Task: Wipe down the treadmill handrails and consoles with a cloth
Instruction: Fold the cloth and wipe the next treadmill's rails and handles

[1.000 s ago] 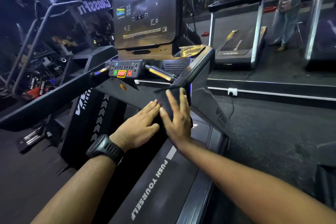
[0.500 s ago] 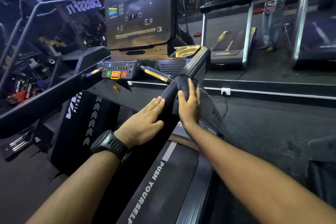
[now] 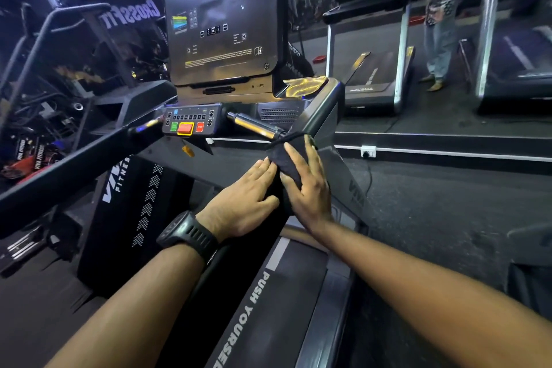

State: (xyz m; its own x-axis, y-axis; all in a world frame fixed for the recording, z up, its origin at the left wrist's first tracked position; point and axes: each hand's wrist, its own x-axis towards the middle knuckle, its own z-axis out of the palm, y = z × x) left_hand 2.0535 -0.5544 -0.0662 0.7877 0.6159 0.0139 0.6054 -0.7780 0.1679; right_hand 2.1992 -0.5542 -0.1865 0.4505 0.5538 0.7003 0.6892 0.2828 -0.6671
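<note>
On the right handrail (image 3: 324, 110) of the treadmill, just below where it bends up to the console (image 3: 221, 24), I see the dark cloth (image 3: 282, 163) draped over the rail's sloping top. My right hand (image 3: 309, 190) lies on top of it, fingers spread and nearly straight, pressing the fabric flat against the rail instead of clutching it. The thumb sits along the cloth's inner edge, and the upper end of the cloth pokes out past the fingertips towards the chrome grip bar (image 3: 254, 125). Whether any fold is pinched under the palm, I cannot tell.

My left hand (image 3: 243, 202) rests flat on the same rail, just beside the right, fingers straight and together, their tips touching the cloth's near edge; it holds nothing. A black watch (image 3: 188, 236) sits on that wrist.

Further up, the button panel (image 3: 188, 124) shows green, red and stop keys under the dark console. The left handrail (image 3: 74, 158) runs off to the left, well apart from both hands. Below my arms lies the belt (image 3: 286, 293) with white lettering. Another person (image 3: 442, 9) stands at a treadmill far back right.
</note>
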